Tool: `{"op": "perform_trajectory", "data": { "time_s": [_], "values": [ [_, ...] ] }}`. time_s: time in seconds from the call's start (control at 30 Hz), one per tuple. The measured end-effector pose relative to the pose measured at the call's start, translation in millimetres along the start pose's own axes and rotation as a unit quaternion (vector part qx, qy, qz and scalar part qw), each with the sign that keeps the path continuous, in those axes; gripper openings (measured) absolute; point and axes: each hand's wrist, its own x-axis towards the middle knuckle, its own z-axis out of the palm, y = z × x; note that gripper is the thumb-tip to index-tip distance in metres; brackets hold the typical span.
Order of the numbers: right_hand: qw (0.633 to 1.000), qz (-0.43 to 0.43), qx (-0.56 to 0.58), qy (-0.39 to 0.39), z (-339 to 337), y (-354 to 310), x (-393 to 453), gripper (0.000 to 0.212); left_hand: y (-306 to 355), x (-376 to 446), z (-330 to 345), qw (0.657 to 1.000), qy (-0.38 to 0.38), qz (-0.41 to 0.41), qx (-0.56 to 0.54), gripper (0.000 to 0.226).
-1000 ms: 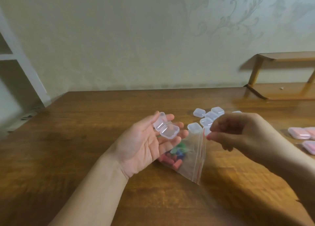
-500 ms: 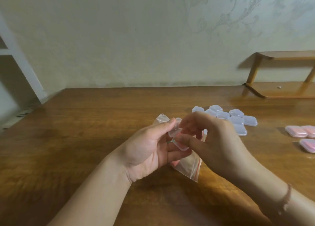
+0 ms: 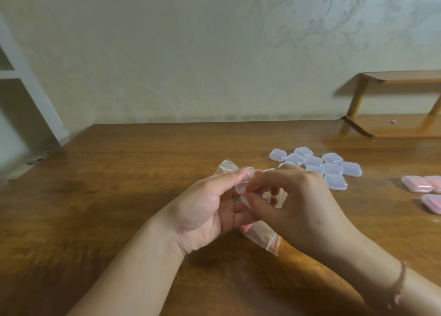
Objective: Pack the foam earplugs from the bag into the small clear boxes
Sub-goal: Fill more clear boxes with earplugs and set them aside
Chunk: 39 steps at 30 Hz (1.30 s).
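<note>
Pinching one small clear box (image 3: 245, 183), left hand (image 3: 207, 210) and right hand (image 3: 293, 206) fingers clamped, bag (image 3: 265, 235) beneath

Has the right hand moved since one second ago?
Yes. The right hand has moved left, away from the cluster of clear boxes, onto the left hand.

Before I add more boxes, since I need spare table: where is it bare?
Bare wood: the table left of the left hand, the strip behind the hands up to the wall, and the near edge between the forearms. Crowded: right of the right hand, with clear boxes and pink boxes.
</note>
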Motion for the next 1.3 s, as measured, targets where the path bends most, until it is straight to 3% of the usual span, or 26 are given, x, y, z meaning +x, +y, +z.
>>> {"op": "perform_trajectory", "data": {
  "time_s": [0.07, 0.13, 0.3, 0.43, 0.53, 0.57, 0.63, 0.73, 0.8, 0.9, 0.97, 1.07, 1.17, 1.3],
  "values": [
    [0.999, 0.010, 0.014, 0.027, -2, 0, 0, 0.008, 1, 0, -1, 1.000, -0.002, 0.002, -0.006, 0.044],
    [1.000, 0.013, 0.000, 0.012, 0, 1, 1, 0.003, 1, 0, -2, 1.000, 0.002, 0.003, -0.008, 0.042],
    [1.000, -0.001, -0.003, -0.022, 3, 4, 0, 0.015, 2, 0, -2, 1.000, 0.015, 0.003, -0.011, 0.035],
    [0.994, 0.025, 0.083, 0.069, -14, 6, 4, 0.010, 7, -1, -9, 0.999, 0.023, -0.005, -0.036, 0.048],
    [0.984, 0.091, 0.081, 0.128, -25, 21, 8, 0.007, 13, -3, -14, 0.997, 0.051, 0.005, -0.053, 0.048],
    [0.986, 0.112, 0.057, 0.113, -29, 28, 9, 0.009, 16, -3, -15, 0.996, 0.069, 0.012, -0.056, 0.048],
    [0.992, 0.124, -0.018, -0.009, -38, 43, 7, 0.014, 21, -3, -20, 0.991, 0.105, 0.028, -0.073, 0.050],
    [0.964, 0.099, -0.089, -0.230, -45, 55, 1, 0.010, 24, -2, -27, 0.980, 0.161, 0.043, -0.107, 0.049],
    [0.948, 0.084, -0.092, -0.292, -41, 55, -1, 0.013, 22, 0, -30, 0.975, 0.185, 0.036, -0.118, 0.042],
    [0.955, 0.066, -0.069, -0.280, -25, 47, 0, 0.011, 18, 2, -32, 0.972, 0.208, 0.018, -0.109, 0.038],
    [0.967, 0.043, -0.050, -0.248, -9, 45, -1, 0.020, 16, 3, -32, 0.970, 0.219, 0.009, -0.108, 0.037],
    [0.979, 0.047, -0.053, -0.190, 15, 40, -1, 0.017, 15, 5, -30, 0.967, 0.227, 0.001, -0.112, 0.035],
    [0.983, 0.075, -0.028, -0.163, 26, 27, 1, 0.053, 13, 6, -28, 0.967, 0.234, -0.003, -0.102, 0.034],
    [0.982, 0.072, -0.076, -0.155, 30, 14, -3, 0.066, 13, 6, -29, 0.966, 0.239, -0.003, -0.095, 0.033]
  ]
}}
